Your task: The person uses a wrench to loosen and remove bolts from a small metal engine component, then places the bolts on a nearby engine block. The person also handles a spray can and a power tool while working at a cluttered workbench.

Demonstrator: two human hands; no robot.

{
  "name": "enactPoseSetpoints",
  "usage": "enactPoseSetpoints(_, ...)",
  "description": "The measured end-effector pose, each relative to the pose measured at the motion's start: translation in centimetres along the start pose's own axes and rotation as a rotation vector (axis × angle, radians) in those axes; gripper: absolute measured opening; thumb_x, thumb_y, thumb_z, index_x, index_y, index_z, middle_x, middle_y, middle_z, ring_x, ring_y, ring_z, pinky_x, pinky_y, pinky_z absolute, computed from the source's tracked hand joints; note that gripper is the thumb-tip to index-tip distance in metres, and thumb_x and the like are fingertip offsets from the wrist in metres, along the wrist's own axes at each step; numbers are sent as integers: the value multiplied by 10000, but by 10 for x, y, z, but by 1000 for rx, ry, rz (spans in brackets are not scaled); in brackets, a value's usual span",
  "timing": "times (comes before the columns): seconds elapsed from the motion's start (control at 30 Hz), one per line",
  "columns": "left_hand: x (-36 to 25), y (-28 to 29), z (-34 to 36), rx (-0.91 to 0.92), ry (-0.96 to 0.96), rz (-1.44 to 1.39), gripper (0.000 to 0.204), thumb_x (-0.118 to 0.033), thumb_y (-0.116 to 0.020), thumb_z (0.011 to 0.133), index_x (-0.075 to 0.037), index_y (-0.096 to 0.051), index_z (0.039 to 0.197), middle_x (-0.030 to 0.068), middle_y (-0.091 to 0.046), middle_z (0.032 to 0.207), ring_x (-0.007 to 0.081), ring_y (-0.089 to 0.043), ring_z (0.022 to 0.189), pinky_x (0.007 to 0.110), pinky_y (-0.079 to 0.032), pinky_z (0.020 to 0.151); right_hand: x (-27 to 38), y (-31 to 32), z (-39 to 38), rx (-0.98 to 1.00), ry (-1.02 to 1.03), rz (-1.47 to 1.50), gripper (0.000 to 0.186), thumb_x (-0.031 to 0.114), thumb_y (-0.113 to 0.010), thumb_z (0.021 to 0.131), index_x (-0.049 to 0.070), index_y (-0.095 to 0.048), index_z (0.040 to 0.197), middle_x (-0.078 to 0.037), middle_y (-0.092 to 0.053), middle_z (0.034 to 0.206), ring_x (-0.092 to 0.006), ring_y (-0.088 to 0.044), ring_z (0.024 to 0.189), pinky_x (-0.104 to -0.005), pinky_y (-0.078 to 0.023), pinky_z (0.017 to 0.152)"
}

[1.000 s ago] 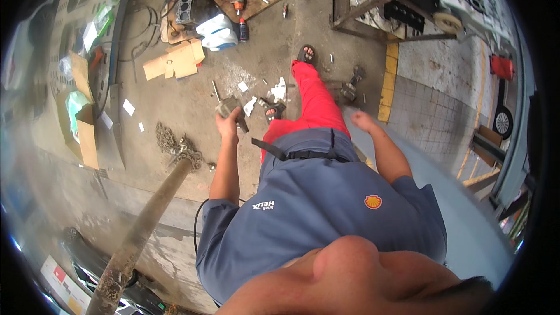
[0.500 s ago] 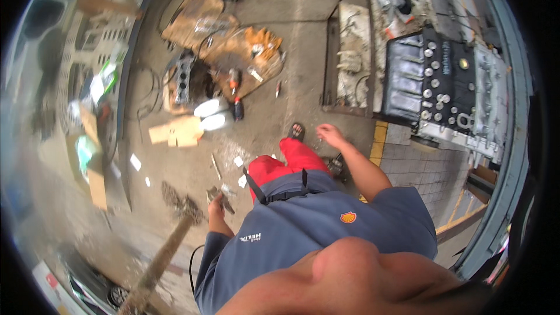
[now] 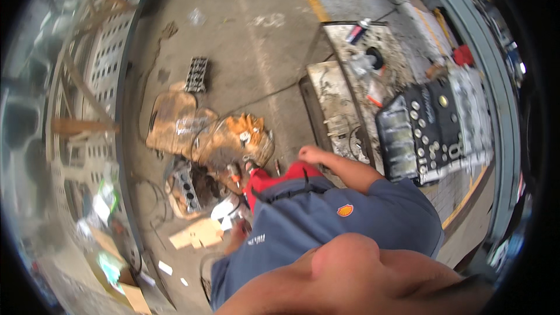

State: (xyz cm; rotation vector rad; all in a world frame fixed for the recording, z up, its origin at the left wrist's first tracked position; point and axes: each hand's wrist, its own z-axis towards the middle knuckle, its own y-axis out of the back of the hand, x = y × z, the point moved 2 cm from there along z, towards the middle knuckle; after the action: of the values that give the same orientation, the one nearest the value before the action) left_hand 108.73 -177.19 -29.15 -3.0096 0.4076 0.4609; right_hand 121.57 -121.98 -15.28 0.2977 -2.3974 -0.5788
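Your left hand (image 3: 238, 237) hangs low, at seven o'clock in the view, and is blurred; I cannot tell whether its grip is clamped on anything. From it, the white containers (image 3: 225, 207) lie close by at eleven o'clock, the flattened cardboard (image 3: 199, 234) at nine and the grey engine block (image 3: 187, 191) at ten. Your right hand (image 3: 311, 154) is near the view's centre, fingers bent inward; whether they meet, I cannot tell. From it, the stained table (image 3: 320, 87) stands at one o'clock, the large engine assembly (image 3: 433, 134) at three.
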Motion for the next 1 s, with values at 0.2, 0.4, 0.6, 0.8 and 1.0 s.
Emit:
enactPoseSetpoints(0.2,-299,-67,25,-154,-350,197,327,-205,-877,808,-66,-658,1008,16,-620,775,139,-523,582,336,-350,467,79,84,90,-98,21,352,188,216,-703,960,61,-767,1044,-103,-785,964,-206,-729,921,-369,-566,843)
enactPoseSetpoints(0.4,-517,-171,28,-262,-590,364,608,-183,-910,752,10,-600,1238,118,-730,1030,251,-698,827,391,-546,690,99,162,230,-144,115,378,179,219,-715,957,63,-770,1025,-86,-777,917,-188,-716,838,-362,-566,784)
enactPoseSetpoints(0.6,-553,-194,88,-120,-494,115,496,9,-803,784,-3,-666,1261,139,-739,1088,299,-731,896,428,-606,753,177,271,384,-4,132,369,150,188,-705,955,59,-764,1003,-61,-753,887,-142,-690,811,-337,-568,743)
enactPoseSetpoints(0.8,-609,-400,129,-97,-148,103,517,8,-807,781,-6,-654,1275,133,-735,1085,296,-727,896,430,-605,756,205,456,492,-108,119,207,234,300,-718,900,105,-780,1013,-73,-778,901,-212,-722,840,-416,-568,770)
enactPoseSetpoints(1.0,-763,-523,158,-46,-185,252,538,8,-811,778,-9,-643,1288,128,-730,1082,293,-723,895,433,-604,758,250,552,550,-211,189,343,272,321,-698,903,103,-780,1043,-84,-787,922,-220,-733,831,-407,-569,770)
